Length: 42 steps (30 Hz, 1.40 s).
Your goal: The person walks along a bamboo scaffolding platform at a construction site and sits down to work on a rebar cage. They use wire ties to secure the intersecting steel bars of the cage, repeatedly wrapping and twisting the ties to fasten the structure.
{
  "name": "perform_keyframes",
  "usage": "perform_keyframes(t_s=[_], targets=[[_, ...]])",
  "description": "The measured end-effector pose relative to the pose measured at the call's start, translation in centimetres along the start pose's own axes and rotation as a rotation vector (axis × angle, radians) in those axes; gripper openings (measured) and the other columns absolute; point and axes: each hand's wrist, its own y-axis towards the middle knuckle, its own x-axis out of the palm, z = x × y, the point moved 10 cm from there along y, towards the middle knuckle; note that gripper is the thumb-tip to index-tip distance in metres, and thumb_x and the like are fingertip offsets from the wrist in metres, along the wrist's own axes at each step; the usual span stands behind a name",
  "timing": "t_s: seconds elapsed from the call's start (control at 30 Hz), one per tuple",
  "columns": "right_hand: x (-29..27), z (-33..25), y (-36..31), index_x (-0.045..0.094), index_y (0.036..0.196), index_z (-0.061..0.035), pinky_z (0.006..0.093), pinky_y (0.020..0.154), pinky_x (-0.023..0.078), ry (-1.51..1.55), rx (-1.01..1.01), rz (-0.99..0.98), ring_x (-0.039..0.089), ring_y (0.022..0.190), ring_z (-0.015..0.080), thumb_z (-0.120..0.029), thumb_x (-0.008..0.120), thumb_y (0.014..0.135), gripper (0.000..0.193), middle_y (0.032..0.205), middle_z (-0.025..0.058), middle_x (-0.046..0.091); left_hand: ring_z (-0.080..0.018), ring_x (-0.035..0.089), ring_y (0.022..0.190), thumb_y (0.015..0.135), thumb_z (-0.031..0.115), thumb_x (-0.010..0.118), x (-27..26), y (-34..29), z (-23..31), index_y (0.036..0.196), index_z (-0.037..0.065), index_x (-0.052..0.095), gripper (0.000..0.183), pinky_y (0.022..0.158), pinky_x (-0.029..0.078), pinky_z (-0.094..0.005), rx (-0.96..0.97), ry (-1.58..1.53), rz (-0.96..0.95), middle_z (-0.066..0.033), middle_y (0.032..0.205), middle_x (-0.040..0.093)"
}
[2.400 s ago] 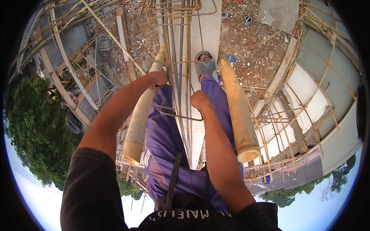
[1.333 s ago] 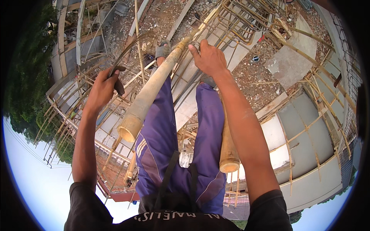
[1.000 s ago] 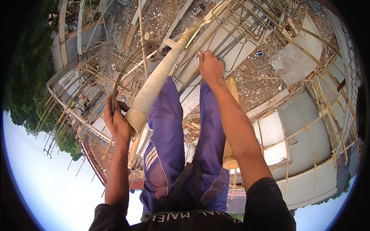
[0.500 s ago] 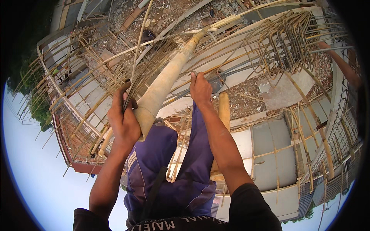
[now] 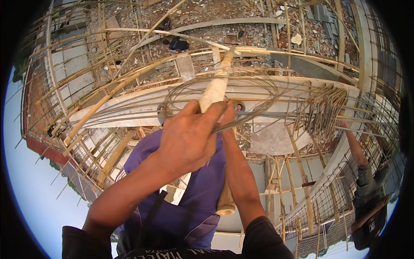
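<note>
My left hand [image 5: 187,138] is closed, palm down, in front of my body, over a wide loose coil of thin wire [image 5: 249,118]. My right hand [image 5: 228,115] is closed right beside it, partly covered by the left, and grips the coil where its strands bunch together. The loops fan out ahead of both hands. Beyond my fingers runs a thick bamboo pole [image 5: 214,88], its near end hidden by my left hand. Long steel bars [image 5: 129,110] stretch across below the coil.
Bent steel stirrups [image 5: 323,108] cluster at the right, where a co-worker's arm [image 5: 355,146] reaches in. Another bamboo post [image 5: 225,205] stands by my right leg. Far below, a person [image 5: 177,44] is among rubble. Bamboo scaffolding [image 5: 112,93] and a wire-mesh cage [image 5: 330,203] flank me.
My hands have come together, the left moving right across my body. The wire bunch in my left hand is now spread into wide loops. My view has turned, and the co-worker shows more.
</note>
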Motion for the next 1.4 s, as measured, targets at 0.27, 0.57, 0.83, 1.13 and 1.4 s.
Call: perform_keyframes(t_s=[0.27, 0.57, 0.83, 1.13, 1.4], targets=[[3.0, -1.9, -0.6, 0.056, 0.097, -0.0005, 0.0547, 0.073, 0.049, 0.002, -0.015, -0.124, 0.062, 0.08, 0.0474, -0.044, 0.04, 0.109, 0.048, 0.083, 0.0269, 0.064, -0.0274, 0.065, 0.093, 0.083, 0.018, 0.064, 0.4, -1.5, -1.2, 0.121, -0.002, 0.061, 0.044, 0.053, 0.055, -0.037, 0.08, 0.007, 0.105, -0.0084, 0.068, 0.07], [4.5, -2.3, 0.9, 0.056, 0.095, -0.0027, 0.0518, 0.069, 0.048, -0.063, -0.04, -0.216, 0.059, 0.074, 0.0416, -0.045, 0.04, 0.109, 0.047, 0.081, 0.0221, 0.062, -0.0289, 0.059, 0.097, 0.089, 0.022, 0.06, 0.7, -1.5, -1.2, 0.125, -0.007, 0.062, 0.047, 0.051, 0.05, -0.0347, 0.086, -0.185, 0.053, -0.0057, 0.069, 0.069], [5.1, -1.6, 2.0, 0.055, 0.094, -0.0046, 0.0492, 0.065, 0.048, -0.055, -0.031, -0.317, 0.057, 0.069, 0.0365, -0.046, 0.04, 0.109, 0.046, 0.078, 0.0178, 0.06, -0.0269, 0.058, 0.094, 0.089, 0.024, 0.059, 0.5, -2.3, -1.9, 0.12, -0.006, 0.065, 0.043, 0.048, 0.045, -0.032, 0.058, -0.106, 0.154, -0.0025, 0.069, 0.068], [5.3, -2.1, 3.3, 0.054, 0.093, -0.0068, 0.0463, 0.061, 0.047, -0.046, -0.01, -0.408, 0.055, 0.063, 0.0307, -0.046, 0.04, 0.109, 0.045, 0.075, 0.013, 0.058, -0.0244, 0.06, 0.087, 0.085, 0.022, 0.062, 0.3, -2.3, -2.3, 0.103, -0.005, 0.063, 0.033, 0.048, 0.049, -0.035, 0.022, -0.111, 0.172, -0.0033, 0.065, 0.067], [4.6, 0.6, 4.1, 0.053, 0.091, -0.0087, 0.0437, 0.058, 0.046, 0.0, 0.085, -0.456, 0.053, 0.058, 0.0256, -0.047, 0.039, 0.109, 0.044, 0.072, 0.0087, 0.055, -0.0407, 0.068, 0.07, 0.093, 0.008, 0.054, -5.9, -2.2, -12.6, 0.111, 0.002, 0.057, 0.019, 0.061, 0.051, -0.0486, -0.271, -0.651, 0.258, -0.016, 0.068, 0.065]])
